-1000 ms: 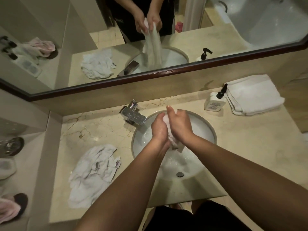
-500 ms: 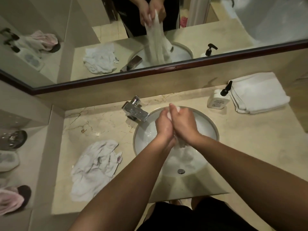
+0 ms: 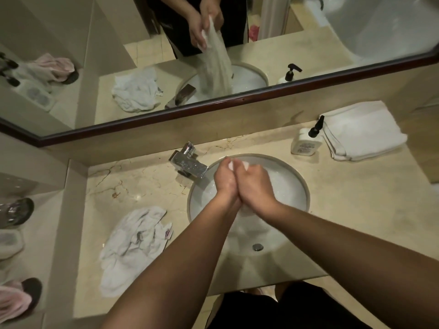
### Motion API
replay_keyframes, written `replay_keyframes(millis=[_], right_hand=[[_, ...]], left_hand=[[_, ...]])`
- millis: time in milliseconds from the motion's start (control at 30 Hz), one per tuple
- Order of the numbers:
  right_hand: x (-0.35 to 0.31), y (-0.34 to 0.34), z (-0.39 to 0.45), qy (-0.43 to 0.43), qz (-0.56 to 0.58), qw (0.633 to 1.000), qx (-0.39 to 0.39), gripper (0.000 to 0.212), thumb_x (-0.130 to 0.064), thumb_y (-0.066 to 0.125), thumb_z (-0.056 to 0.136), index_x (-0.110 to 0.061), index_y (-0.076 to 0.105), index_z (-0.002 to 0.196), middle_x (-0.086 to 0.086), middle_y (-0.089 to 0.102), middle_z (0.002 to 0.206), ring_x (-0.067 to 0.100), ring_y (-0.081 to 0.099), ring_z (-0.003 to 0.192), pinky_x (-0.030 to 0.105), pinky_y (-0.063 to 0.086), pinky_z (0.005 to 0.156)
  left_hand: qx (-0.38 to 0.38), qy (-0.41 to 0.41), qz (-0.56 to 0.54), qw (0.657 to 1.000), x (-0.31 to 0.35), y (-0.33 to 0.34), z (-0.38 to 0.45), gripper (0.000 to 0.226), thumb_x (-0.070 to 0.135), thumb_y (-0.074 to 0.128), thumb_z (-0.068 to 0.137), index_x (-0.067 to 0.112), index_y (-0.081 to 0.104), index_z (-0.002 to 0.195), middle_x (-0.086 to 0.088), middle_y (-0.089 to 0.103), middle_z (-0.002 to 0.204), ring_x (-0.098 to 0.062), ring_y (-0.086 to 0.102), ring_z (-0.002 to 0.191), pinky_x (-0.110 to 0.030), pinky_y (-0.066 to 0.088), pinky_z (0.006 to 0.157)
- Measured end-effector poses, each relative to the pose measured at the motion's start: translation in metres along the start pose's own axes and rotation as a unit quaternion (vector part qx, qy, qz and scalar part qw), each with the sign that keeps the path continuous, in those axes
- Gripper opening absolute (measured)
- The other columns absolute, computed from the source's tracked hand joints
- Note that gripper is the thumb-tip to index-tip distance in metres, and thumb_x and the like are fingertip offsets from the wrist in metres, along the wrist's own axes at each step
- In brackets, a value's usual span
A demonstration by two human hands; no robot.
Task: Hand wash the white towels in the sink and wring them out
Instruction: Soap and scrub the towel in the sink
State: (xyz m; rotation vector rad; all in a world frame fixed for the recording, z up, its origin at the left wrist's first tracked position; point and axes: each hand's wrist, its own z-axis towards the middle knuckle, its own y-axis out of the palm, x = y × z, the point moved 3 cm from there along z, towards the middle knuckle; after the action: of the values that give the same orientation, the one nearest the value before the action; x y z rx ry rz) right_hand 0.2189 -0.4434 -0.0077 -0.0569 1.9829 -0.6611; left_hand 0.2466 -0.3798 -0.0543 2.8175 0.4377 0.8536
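Both hands were over the round white ceramic sink [image 3: 294,186], pressed together side by side with a wet white towel [image 3: 245,211] squeezed between them. The left hand [image 3: 225,179] and the right hand [image 3: 255,184] each had their fingers curled round the cloth, so only small bits of white poked out at the top by the fingertips and below the wrists. In the dark-framed wall mirror [image 3: 71,74] you could see the rest of it hanging down from the hands as a long bunched strip toward the basin. The bottom of the basin looked wet and a bit foamy, with the small metal drain [image 3: 257,247] showing near the front.

A square chrome faucet [image 3: 188,163] sat at the back left of the basin, its spout reaching over the rim just beside the left hand. On the beige marble counter [image 3: 356,198], a crumpled white towel [image 3: 133,248] lay in a heap to the left of the sink, well apart from the hands. On the far right at the back, a neatly folded white towel [image 3: 363,131] lay flat, with a white pump bottle with a black nozzle [image 3: 306,143] touching its left edge. Something pink and dark [image 3: 16,298] sat on the lower ledge at the far left, too blurry to make out.
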Motion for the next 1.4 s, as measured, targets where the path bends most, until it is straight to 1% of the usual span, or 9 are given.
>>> replay_keyframes(millis=[100, 367, 533, 733, 800, 933, 1067, 1233, 1400], right_hand=[[0.001, -0.005, 0.004, 0.008, 0.006, 1.0, 0.02, 0.057, -0.046, 0.043, 0.103, -0.011, 0.059, 0.061, 0.011, 0.066, 0.069, 0.031, 0.065, 0.073, 0.037, 0.049, 0.066], [0.049, -0.004, 0.034, 0.107, 0.076, 0.991, 0.01, 0.049, -0.049, 0.053, 0.097, -0.007, 0.066, 0.076, 0.008, 0.07, 0.074, 0.025, 0.068, 0.071, 0.034, 0.052, 0.068], [0.103, 0.0, 0.055, 0.224, 0.079, 0.97, -0.044, 0.021, -0.019, 0.059, 0.092, -0.005, 0.053, 0.076, 0.014, 0.058, 0.079, 0.025, 0.055, 0.067, 0.03, 0.041, 0.059], [0.162, 0.004, 0.09, 0.292, 0.097, 0.951, -0.04, 0.012, -0.01, 0.062, 0.091, -0.004, 0.057, 0.1, 0.013, 0.054, 0.093, 0.019, 0.05, 0.071, 0.029, 0.038, 0.058], [0.174, 0.009, 0.102, 0.253, 0.097, 0.961, -0.051, 0.009, -0.01, 0.062, 0.091, -0.01, 0.053, 0.094, 0.012, 0.056, 0.097, 0.018, 0.054, 0.079, 0.028, 0.042, 0.065], [0.2, 0.024, 0.105, 0.216, -0.002, 0.969, -0.117, 0.047, -0.019, 0.063, 0.094, -0.013, 0.053, 0.139, 0.003, 0.055, 0.13, 0.023, 0.054, 0.118, 0.034, 0.043, 0.1], [0.233, 0.046, 0.106, 0.195, -0.137, 0.952, -0.19, 0.068, -0.029, 0.065, 0.095, -0.01, 0.035, 0.152, 0.012, 0.041, 0.154, 0.031, 0.044, 0.137, 0.037, 0.036, 0.111], [0.264, 0.077, 0.117, 0.201, -0.143, 0.953, -0.179, 0.072, -0.038, 0.076, 0.086, -0.006, 0.04, 0.14, 0.008, 0.055, 0.122, 0.026, 0.055, 0.111, 0.035, 0.044, 0.094], [0.281, 0.091, 0.123, 0.21, -0.192, 0.948, -0.143, 0.039, -0.041, 0.073, 0.087, -0.004, 0.062, 0.095, 0.007, 0.061, 0.091, 0.027, 0.062, 0.094, 0.032, 0.042, 0.074]], left_hand=[[0.006, 0.009, 0.038, 0.999, -0.004, 0.004, 0.002, 0.041, 0.037, 0.048, 0.102, 0.013, 0.054, 0.069, -0.004, 0.057, 0.052, -0.017, 0.06, 0.049, -0.027, 0.046, 0.059], [-0.002, 0.022, 0.099, 0.995, -0.02, -0.006, 0.02, 0.054, 0.048, 0.054, 0.097, 0.001, 0.066, 0.121, -0.017, 0.075, 0.105, -0.031, 0.074, 0.091, -0.03, 0.056, 0.068], [0.042, 0.014, 0.261, 0.964, -0.03, -0.034, 0.051, 0.046, 0.032, 0.061, 0.096, -0.002, 0.057, 0.127, -0.014, 0.065, 0.109, -0.018, 0.059, 0.075, -0.026, 0.041, 0.056], [0.084, 0.034, 0.328, 0.94, -0.039, -0.065, 0.092, 0.05, 0.027, 0.067, 0.092, 0.001, 0.048, 0.13, -0.011, 0.055, 0.119, -0.026, 0.055, 0.106, -0.033, 0.046, 0.086], [0.069, 0.048, 0.34, 0.937, -0.045, -0.069, 0.106, 0.041, 0.023, 0.071, 0.09, 0.006, 0.051, 0.121, -0.008, 0.055, 0.114, -0.026, 0.054, 0.106, -0.031, 0.044, 0.081], [0.038, 0.043, 0.426, 0.903, -0.063, -0.085, 0.131, 0.058, 0.018, 0.069, 0.092, 0.01, 0.046, 0.145, -0.008, 0.051, 0.144, -0.026, 0.052, 0.129, -0.032, 0.043, 0.105], [0.08, 0.037, 0.51, 0.856, -0.083, -0.109, 0.158, 0.071, 0.025, 0.069, 0.09, 0.008, 0.036, 0.151, -0.016, 0.041, 0.15, -0.032, 0.046, 0.136, -0.035, 0.041, 0.109], [0.061, 0.019, 0.536, 0.842, -0.11, -0.123, 0.194, 0.082, 0.036, 0.071, 0.089, 0.008, 0.03, 0.154, -0.016, 0.041, 0.154, -0.031, 0.042, 0.14, -0.035, 0.037, 0.112], [0.095, 0.053, 0.604, 0.79, -0.129, -0.13, 0.21, 0.043, 0.041, 0.066, 0.092, 0.014, 0.063, 0.124, -0.014, 0.06, 0.128, -0.032, 0.051, 0.124, -0.039, 0.043, 0.103]])
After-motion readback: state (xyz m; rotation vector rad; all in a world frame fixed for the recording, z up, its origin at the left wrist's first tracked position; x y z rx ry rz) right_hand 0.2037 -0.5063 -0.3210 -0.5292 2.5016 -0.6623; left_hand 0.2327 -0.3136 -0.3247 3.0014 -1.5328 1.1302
